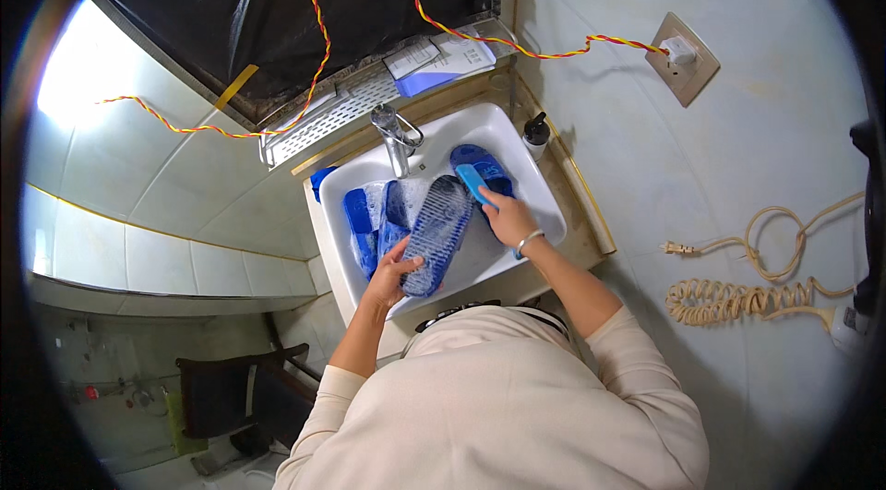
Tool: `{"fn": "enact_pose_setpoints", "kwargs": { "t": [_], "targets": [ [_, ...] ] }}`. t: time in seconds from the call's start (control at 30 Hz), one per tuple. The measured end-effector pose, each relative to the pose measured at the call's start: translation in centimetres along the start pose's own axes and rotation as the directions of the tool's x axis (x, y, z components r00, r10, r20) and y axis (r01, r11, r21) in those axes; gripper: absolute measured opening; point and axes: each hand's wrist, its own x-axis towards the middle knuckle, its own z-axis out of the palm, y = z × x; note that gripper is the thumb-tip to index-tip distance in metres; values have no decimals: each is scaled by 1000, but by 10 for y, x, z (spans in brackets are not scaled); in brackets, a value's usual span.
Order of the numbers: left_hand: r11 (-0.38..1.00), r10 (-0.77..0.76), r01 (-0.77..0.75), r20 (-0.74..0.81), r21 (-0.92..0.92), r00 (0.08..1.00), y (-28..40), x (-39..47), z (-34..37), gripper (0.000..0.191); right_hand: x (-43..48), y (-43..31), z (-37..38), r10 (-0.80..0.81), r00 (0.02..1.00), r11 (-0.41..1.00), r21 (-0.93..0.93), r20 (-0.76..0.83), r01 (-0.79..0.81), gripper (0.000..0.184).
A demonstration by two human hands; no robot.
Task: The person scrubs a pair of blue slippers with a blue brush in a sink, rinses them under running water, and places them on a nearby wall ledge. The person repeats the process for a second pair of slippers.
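My left hand (389, 277) grips the near end of a blue slipper (439, 234), whose ribbed sole faces up with foam on it. In my right hand (511, 219) is a light blue brush (474, 184), lying beside the sole's far right edge; its bristles are hidden. Another blue slipper (477, 158) with lettering on its strap rests under the brush at the sink's right. Two more blue slippers stand in suds at the left, one at the side wall (358, 213) and one (392, 213) next to the held slipper. All are within a white washbasin (547, 203).
A chrome faucet (394, 137) rises at the basin's back. A dark-capped bottle (536, 135) stands at the right rim, and blue cloth (322, 180) at the left. Behind is a perforated metal shelf (332, 118) with boxes (443, 61). Twisted red-yellow wire (554, 55) runs to a wall socket (682, 61).
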Motion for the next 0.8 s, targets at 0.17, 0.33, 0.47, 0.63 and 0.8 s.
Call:
{"fn": "enact_pose_setpoints", "kwargs": {
  "t": [0.17, 0.33, 0.47, 0.63, 0.8],
  "targets": [
    [996, 54, -45, -107, 79, 993, -10, 8, -4, 65, 3, -22, 16, -39, 994, 991, -123, 103, 52, 39],
    [982, 6, -45, -207, -185, 978, -21, 29, -7, 69, -58, -59, 31, -141, 955, 982, -86, 262, 169, 43],
    [969, 24, -40, -69, -243, 997, -23, 26, -2, 73, -43, -48, 27, -113, 968, 981, -127, 223, 144, 43],
    [996, -12, 13, 13, -83, 1000, -17, 16, -4, 77, 25, -16, 22, 35, 996, 990, -137, 88, -22, 40],
    [997, -21, 16, -71, -79, 997, -12, 17, -8, 78, 12, -25, 33, -76, 990, 997, 0, 119, 77, 41]
  ]
}}
